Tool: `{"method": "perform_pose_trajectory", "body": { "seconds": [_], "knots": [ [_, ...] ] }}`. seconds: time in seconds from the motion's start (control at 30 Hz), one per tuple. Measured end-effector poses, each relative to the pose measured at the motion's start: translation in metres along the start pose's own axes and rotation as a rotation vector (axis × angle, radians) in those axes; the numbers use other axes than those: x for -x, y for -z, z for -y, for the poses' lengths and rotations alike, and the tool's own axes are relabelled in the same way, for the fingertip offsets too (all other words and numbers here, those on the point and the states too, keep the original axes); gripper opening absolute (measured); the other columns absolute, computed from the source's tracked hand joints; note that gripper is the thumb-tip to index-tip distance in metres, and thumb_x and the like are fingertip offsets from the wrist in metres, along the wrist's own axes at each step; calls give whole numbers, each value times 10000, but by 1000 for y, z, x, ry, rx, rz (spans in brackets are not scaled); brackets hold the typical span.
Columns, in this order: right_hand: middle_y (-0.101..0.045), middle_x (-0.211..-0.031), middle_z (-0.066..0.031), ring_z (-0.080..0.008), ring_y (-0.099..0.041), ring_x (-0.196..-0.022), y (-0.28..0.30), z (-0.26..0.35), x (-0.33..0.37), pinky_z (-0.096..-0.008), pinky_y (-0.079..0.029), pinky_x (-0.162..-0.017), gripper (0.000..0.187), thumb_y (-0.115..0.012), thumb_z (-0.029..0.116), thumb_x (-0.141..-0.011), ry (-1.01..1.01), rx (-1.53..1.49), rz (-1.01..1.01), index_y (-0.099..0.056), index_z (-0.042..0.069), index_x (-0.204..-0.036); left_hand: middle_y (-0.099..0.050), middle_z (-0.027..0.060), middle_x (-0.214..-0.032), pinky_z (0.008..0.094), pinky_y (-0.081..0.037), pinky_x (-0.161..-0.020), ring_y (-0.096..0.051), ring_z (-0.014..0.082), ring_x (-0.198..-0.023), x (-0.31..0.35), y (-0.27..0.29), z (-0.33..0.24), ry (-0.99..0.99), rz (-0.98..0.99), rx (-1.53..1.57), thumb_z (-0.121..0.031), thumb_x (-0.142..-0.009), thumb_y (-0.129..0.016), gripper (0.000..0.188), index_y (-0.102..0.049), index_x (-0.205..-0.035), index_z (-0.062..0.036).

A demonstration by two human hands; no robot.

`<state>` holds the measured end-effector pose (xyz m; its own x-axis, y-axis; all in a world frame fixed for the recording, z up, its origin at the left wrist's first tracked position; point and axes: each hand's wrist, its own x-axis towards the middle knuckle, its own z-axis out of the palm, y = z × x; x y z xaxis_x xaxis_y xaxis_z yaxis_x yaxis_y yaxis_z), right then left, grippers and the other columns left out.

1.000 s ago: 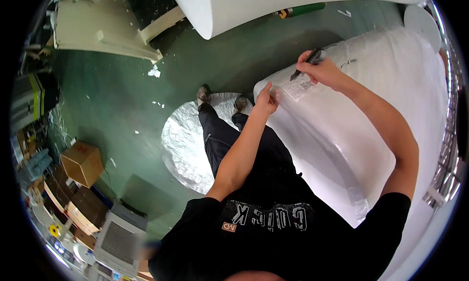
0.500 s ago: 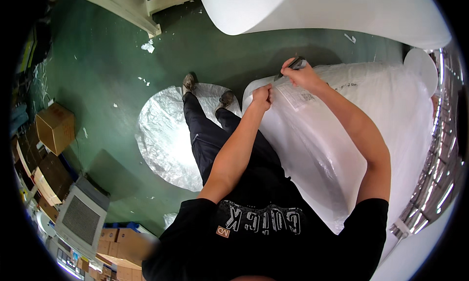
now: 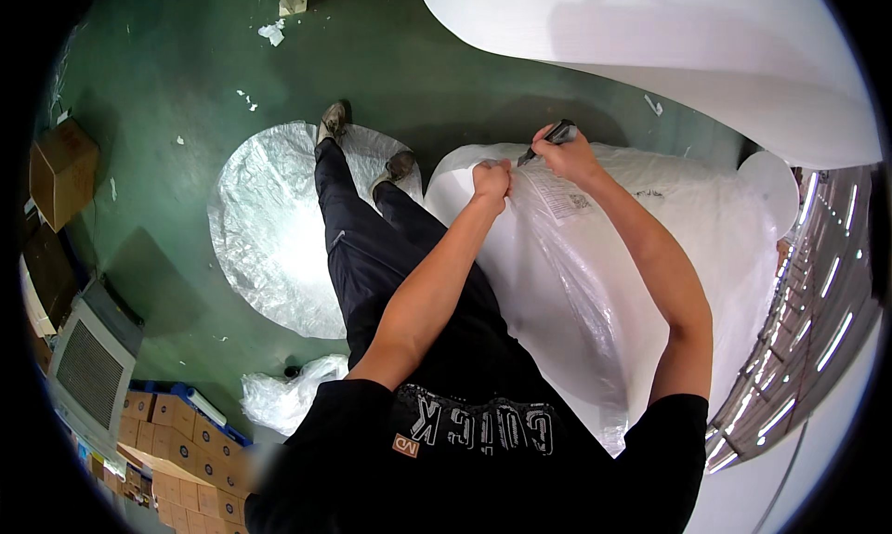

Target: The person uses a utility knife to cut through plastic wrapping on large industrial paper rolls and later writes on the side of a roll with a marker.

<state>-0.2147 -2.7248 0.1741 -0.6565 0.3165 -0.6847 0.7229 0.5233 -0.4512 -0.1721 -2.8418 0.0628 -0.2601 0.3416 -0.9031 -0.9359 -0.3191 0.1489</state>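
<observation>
A large white roll (image 3: 641, 283) wrapped in clear plastic film lies at my right. My left hand (image 3: 491, 181) is closed on a gathered edge of the plastic film (image 3: 548, 246) near the roll's far left end, and folds run from it along the wrap. In my right hand (image 3: 570, 158) is a utility knife (image 3: 559, 132) with a dark handle, its tip pointing down-left at the film just beside my left hand. A printed paper label (image 3: 560, 198) lies under the film, near my right wrist.
A round silvery film sheet (image 3: 269, 227) lies on the green floor under my feet. Another big white roll (image 3: 641, 32) is at the far right. Crumpled plastic (image 3: 283, 395), stacked cartons (image 3: 186, 441), a grey grilled unit (image 3: 93, 358) and an open cardboard box (image 3: 63, 172) stand left.
The view has shifted rightward. My left hand has drawn the film into tighter folds, and the knife stays close beside it in my right hand.
</observation>
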Motion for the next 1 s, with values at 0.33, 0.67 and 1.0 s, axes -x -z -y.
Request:
{"method": "perform_pose_trajectory", "body": {
  "seconds": [0.33, 0.67, 1.0],
  "knots": [
    [-518, -585, 5, -74, -465, -483, -4, -6, -5, -255, -372, -436, 113, -617, 154, -711, 41, 82, -25, -612, 59, -773, -507, 77, -592, 285, -326, -359, -423, 136, -427, 1, -2, -4, -32, 2, -21, -70, -845, -550, 133, -456, -807, 16],
    [-527, -531, -36, -119, -495, -465, 2, 15, -17, -274, -393, -439, 159, -617, 190, -668, -107, 15, 92, -599, 32, -681, -496, 92, -595, 278, -286, -347, -411, 129, -432, 2, -8, -14, -91, 30, 29, -34, -837, -538, 125, -433, -837, 35],
    [-454, -488, 6, -82, -408, -410, 10, 21, -11, -256, -283, -369, 94, -582, 111, -685, -115, -92, 222, -546, 62, -612, -462, 82, -560, 284, -251, -325, -374, 128, -393, 7, -11, -17, -99, -28, 41, -10, -825, -536, 119, -424, -794, 19]
  ]
}}
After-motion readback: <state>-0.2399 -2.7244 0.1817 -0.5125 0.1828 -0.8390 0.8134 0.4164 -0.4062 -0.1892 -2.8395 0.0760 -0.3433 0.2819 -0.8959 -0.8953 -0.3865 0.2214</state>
